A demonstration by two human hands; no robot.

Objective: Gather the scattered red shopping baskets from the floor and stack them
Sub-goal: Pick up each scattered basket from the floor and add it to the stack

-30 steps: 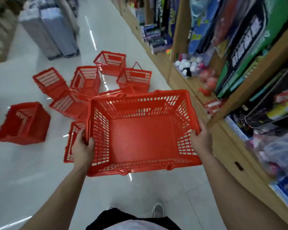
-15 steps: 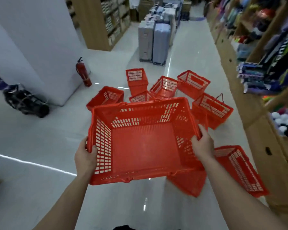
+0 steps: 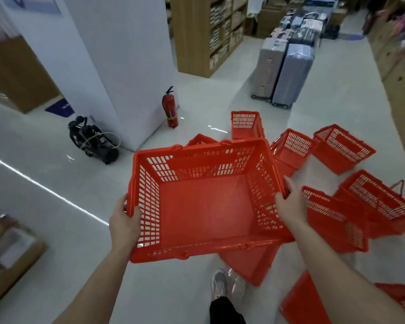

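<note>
head: basket [image 3: 206, 206] between hands [image 3: 124, 222] [image 3: 290, 204]

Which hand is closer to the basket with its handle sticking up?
Right. The right hand grips the carried basket's right rim; the handle-up basket sits on the floor farther right. The left hand grips the left rim, across the carried basket.

Nothing legible anywhere. The flat purple floor sign [image 3: 60, 108] just left of the big white square pillar [image 3: 117, 66] carries pale marks, too blurred to read. The label on the red metal fire extinguisher [image 3: 170, 111] at the pillar's right corner is only a smudge.
</note>
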